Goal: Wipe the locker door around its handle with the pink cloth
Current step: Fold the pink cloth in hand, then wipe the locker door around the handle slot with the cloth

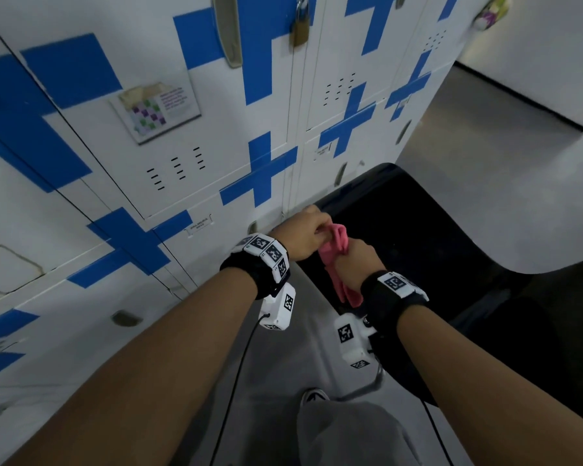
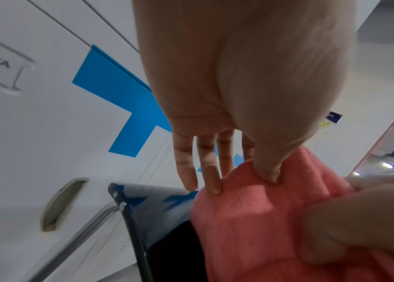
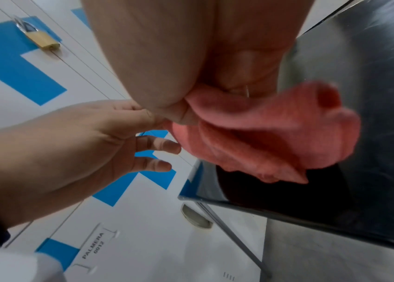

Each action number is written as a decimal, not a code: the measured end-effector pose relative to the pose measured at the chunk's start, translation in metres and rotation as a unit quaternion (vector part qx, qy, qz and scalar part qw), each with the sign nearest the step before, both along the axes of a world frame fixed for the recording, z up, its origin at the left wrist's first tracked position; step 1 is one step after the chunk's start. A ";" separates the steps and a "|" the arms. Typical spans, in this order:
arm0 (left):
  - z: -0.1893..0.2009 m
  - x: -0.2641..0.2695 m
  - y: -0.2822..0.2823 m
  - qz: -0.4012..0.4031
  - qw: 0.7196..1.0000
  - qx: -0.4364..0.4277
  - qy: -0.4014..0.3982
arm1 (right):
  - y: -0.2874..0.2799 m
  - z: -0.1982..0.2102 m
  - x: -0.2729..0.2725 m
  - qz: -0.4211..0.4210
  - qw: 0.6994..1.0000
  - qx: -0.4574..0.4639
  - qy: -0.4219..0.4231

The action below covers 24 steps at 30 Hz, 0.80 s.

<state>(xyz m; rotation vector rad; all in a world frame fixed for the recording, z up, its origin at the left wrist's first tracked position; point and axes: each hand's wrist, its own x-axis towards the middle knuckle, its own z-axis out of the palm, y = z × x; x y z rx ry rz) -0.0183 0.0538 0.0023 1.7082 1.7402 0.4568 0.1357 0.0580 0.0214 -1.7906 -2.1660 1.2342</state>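
Note:
The pink cloth (image 1: 338, 237) is bunched between both hands in front of the white lockers, and its tail hangs down past my right wrist. My left hand (image 1: 304, 232) pinches its top edge with thumb and forefinger, the other fingers straight. My right hand (image 1: 358, 260) grips the cloth's middle in a fist. The left wrist view shows the thumb (image 2: 269, 169) pressed into the cloth (image 2: 251, 219). In the right wrist view the cloth (image 3: 275, 133) bulges out of the fist. A recessed handle (image 1: 252, 227) sits in the locker door (image 1: 223, 240) just left of my left hand, and neither hand touches it.
A glossy black chair (image 1: 435, 237) on metal legs stands right of the hands, close to the lockers. A brass padlock (image 1: 300, 28) hangs on an upper door, and a paper notice (image 1: 155, 109) is stuck higher left. Grey floor lies below, with my trouser leg (image 1: 350, 432).

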 end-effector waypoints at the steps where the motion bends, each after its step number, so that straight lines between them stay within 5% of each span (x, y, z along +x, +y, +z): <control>1: 0.005 -0.001 -0.002 0.006 1.000 0.005 0.001 | 0.000 0.004 -0.001 -0.005 1.000 -0.004 0.022; 6: 0.039 -0.015 -0.025 0.060 0.996 0.066 -0.011 | -0.007 0.029 -0.017 -0.009 0.994 -0.003 0.109; 11: 0.098 -0.054 -0.073 0.098 0.971 0.197 0.099 | -0.026 0.059 -0.055 -0.023 0.978 -0.001 0.208; 24: 0.286 -0.163 -0.238 0.238 0.806 0.445 0.310 | -0.127 0.190 -0.197 0.094 0.880 -0.064 0.462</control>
